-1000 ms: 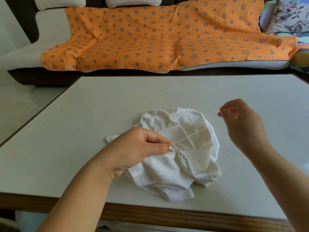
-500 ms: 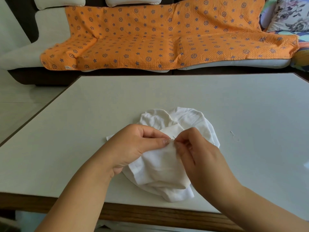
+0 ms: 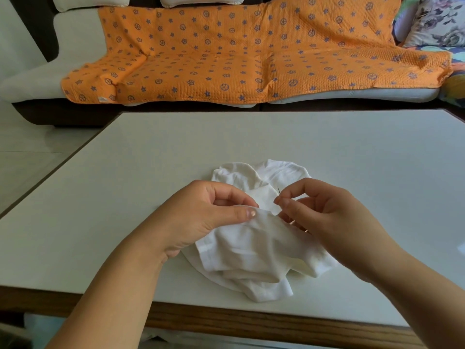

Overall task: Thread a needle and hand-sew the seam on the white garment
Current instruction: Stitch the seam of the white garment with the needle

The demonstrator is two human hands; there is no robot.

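Observation:
A crumpled white garment [image 3: 254, 250] lies on the white table [image 3: 125, 197] near its front edge. My left hand [image 3: 201, 217] pinches a fold of the garment between thumb and forefinger, at the seam. My right hand [image 3: 324, 212] sits just to the right of that fold and pinches a thin needle [image 3: 278, 190], whose tip sticks up above the fingertips. The thread is too fine to make out.
The table's wooden front edge [image 3: 251, 321] runs below the garment. Behind the table stands a sofa under an orange star-patterned blanket [image 3: 239, 54], with a floral cushion [image 3: 437, 21] at the far right. Pale floor [image 3: 32, 152] lies to the left.
One second ago my right hand was out to the right, pulling the thread taut. It came back to the fold, and now holds the needle slightly right of the seam, tip up.

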